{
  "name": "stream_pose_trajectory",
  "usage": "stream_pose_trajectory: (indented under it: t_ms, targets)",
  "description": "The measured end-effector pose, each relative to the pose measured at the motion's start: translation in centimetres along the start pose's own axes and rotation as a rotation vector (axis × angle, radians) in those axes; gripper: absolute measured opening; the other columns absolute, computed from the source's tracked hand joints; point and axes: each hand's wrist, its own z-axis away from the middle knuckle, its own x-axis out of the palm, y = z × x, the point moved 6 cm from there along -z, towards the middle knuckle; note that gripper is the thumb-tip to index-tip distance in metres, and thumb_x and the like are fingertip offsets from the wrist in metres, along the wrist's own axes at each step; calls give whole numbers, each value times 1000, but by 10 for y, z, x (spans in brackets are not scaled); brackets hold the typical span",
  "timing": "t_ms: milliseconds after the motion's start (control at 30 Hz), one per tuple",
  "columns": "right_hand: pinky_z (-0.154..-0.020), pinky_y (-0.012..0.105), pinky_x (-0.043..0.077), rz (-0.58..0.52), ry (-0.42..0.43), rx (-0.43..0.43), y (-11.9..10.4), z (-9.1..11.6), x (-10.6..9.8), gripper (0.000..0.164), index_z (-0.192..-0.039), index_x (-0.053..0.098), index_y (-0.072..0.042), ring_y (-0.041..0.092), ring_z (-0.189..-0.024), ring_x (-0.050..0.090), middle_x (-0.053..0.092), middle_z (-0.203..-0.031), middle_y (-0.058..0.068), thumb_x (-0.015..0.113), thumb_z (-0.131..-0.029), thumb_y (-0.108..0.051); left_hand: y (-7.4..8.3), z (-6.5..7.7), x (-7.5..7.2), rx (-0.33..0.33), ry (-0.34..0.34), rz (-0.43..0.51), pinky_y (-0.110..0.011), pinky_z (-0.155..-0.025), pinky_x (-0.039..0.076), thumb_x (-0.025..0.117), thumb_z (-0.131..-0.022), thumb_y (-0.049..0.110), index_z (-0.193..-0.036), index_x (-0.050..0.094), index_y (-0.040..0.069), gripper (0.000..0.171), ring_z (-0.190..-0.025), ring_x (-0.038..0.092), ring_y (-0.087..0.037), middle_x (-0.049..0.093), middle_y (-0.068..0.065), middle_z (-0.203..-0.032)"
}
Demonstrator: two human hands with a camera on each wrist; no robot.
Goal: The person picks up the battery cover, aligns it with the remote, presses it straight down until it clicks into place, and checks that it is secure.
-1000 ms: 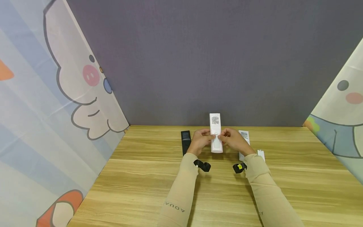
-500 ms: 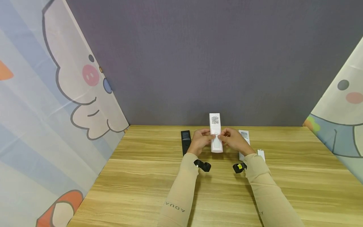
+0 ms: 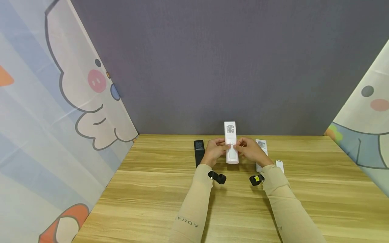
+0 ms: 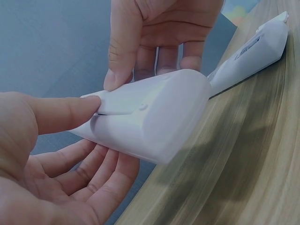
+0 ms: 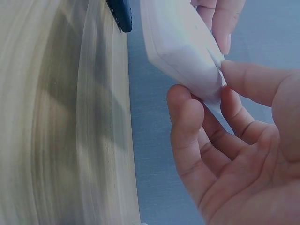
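A white remote control is held above the table with its labelled back facing up and its far end pointing to the wall. My left hand grips its left side, thumb pressed on the battery cover. From the other side my right hand holds it too, its thumb beside the left one. A thin dark gap shows along the cover's edge in the left wrist view. In the right wrist view, fingers of my right hand curl under the remote. Its button side is hidden.
A black remote lies left of my left hand. On the right, a second white remote lies partly behind my right wrist, with a small flat white piece beside it. A grey wall stands behind the wooden table.
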Motion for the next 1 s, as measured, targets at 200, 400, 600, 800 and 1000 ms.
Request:
stream_pose_trajectory:
  t_ms: [200, 400, 600, 800, 1000]
  targets:
    - [-72, 47, 59, 5, 2, 8, 0, 0, 1, 17, -104, 58, 1, 32, -84, 66, 65, -94, 16, 61, -103, -17, 0, 0, 0, -3, 0, 1, -30, -77, 60, 74, -91, 0, -125, 67, -4, 35, -86, 67, -15, 69, -11, -105]
    - [-73, 47, 59, 10, 1, 8, -1, 0, 1, 17, -104, 58, 1, 32, -84, 66, 65, -93, 14, 61, -103, -16, 1, 0, 0, 1, 1, -4, -31, -78, 60, 74, -91, 0, -125, 68, -3, 35, -87, 67, -15, 70, -11, -105]
    - [-73, 47, 59, 4, -4, -1, -1, 0, 1, 17, -103, 58, 1, 35, -86, 66, 65, -94, 16, 61, -103, -16, 1, 1, 0, 1, 8, -8, -32, -79, 60, 74, -90, 1, -124, 68, -2, 35, -88, 67, -15, 70, -12, -107]
    - [-72, 46, 59, 8, -4, -6, -1, 0, 1, 18, -104, 58, 1, 32, -85, 66, 65, -93, 14, 61, -103, -16, 1, 2, 0, -5, 14, -8, -34, -80, 60, 74, -90, 0, -124, 68, -2, 34, -88, 67, -15, 71, -12, -107]
    - [-71, 45, 59, 7, -7, -11, 0, 0, 1, 18, -104, 58, 1, 30, -83, 65, 64, -92, 12, 61, -103, -17, 0, 2, 0, -9, 21, -10, -29, -74, 59, 75, -90, 0, -123, 70, -1, 33, -86, 67, -15, 71, -10, -104]
